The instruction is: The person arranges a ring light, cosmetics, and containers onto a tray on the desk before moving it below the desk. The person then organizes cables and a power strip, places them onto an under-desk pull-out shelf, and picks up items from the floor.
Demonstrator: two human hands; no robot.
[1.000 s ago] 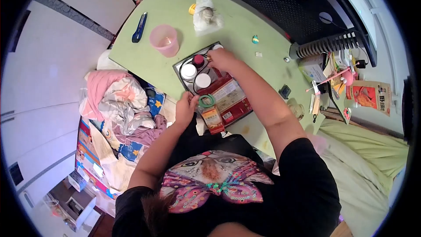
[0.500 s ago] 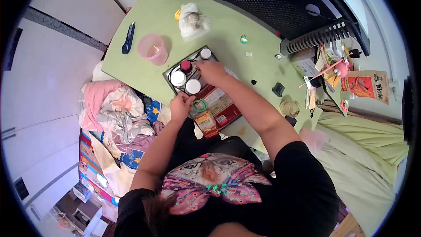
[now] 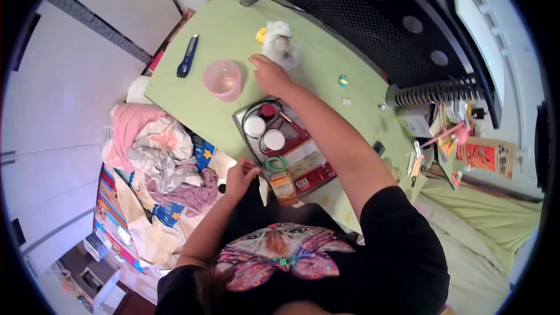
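My right hand (image 3: 269, 76) hovers over the desk between the pink cup (image 3: 223, 81) and a crumpled white plastic bag (image 3: 280, 46). Its fingers are slightly bent and apart, with nothing visible between them. Beside the near left edge of a clear-walled tray (image 3: 245, 134) is my left hand (image 3: 240, 178), fingers loosely curled and nothing seen in them. The tray holds two white-capped bottles (image 3: 273, 139), a dark red-capped bottle (image 3: 268, 110), a black cable and a dark red box (image 3: 309, 181). A green ring (image 3: 276, 164) and an orange-and-white carton (image 3: 284, 188) lie at its near end. My right forearm covers the tray's far right corner.
A blue utility knife (image 3: 188, 56) lies at the desk's left. Behind the bag is a yellow object (image 3: 261, 35). A black perforated panel (image 3: 350, 17) borders the far side. Small items (image 3: 343, 80) and stationery (image 3: 449, 134) are on the right; bedding (image 3: 163, 146) is piled at left.
My right hand has left the tray's bottles and moved up past the tray's far edge. My left hand has come slightly off the tray's edge. The view has shifted.
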